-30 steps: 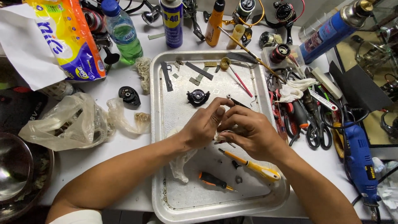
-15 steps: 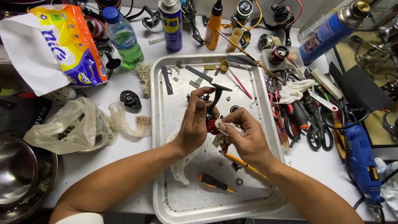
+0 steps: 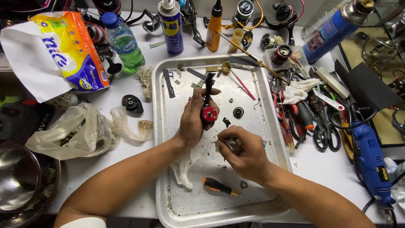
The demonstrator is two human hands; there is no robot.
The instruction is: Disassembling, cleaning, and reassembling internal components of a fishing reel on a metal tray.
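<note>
- Left hand (image 3: 192,120) fingers clenched around a black-and-red reel part (image 3: 208,110), held above a metal tray (image 3: 160,169).
- Right hand (image 3: 244,154) fingers grasping a crumpled white rag (image 3: 219,141).
- Orange-handled screwdriver (image 3: 217,185) lies near.

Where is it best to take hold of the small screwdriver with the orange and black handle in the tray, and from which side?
Probably by the handle of the screwdriver, pinched across its width from above. It lies flat on the tray, handle left, thin shaft pointing right. The right hand is nearest.
</note>
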